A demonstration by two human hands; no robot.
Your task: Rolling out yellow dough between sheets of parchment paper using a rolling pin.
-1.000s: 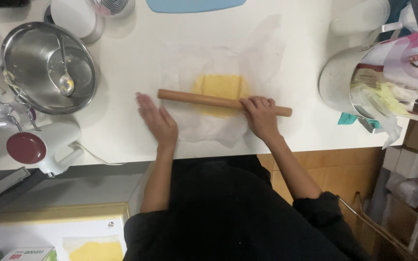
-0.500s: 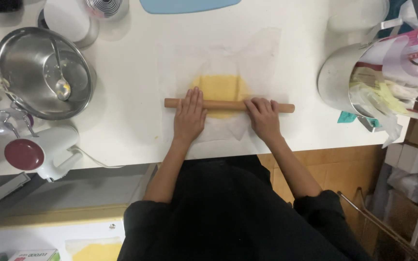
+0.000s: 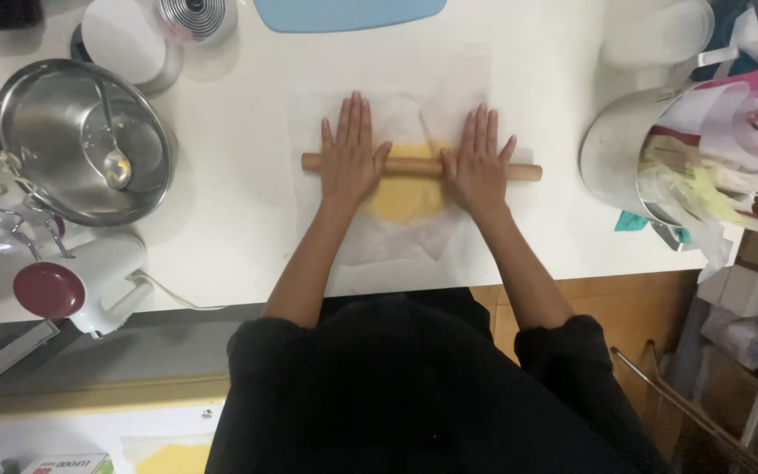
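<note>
A wooden rolling pin (image 3: 414,166) lies across a slab of yellow dough (image 3: 405,197) that sits between sheets of translucent baking paper (image 3: 379,241) on the white counter. My left hand (image 3: 350,154) presses flat on the left part of the pin, fingers stretched out and pointing away from me. My right hand (image 3: 479,160) rests flat on the right part in the same way. Both palms push down on the pin; neither hand curls around it.
A steel mixing bowl (image 3: 46,132) with a spoon (image 3: 114,162) stands at the left, above a white stand mixer (image 3: 72,285). A blue board (image 3: 344,12) lies at the far edge. A steel pot (image 3: 625,154) stuffed with paper and bags stands at the right.
My left hand came off the counter onto the pin. Both hands have rolled the pin away from me over the dough, and the fingers have spread flat.
</note>
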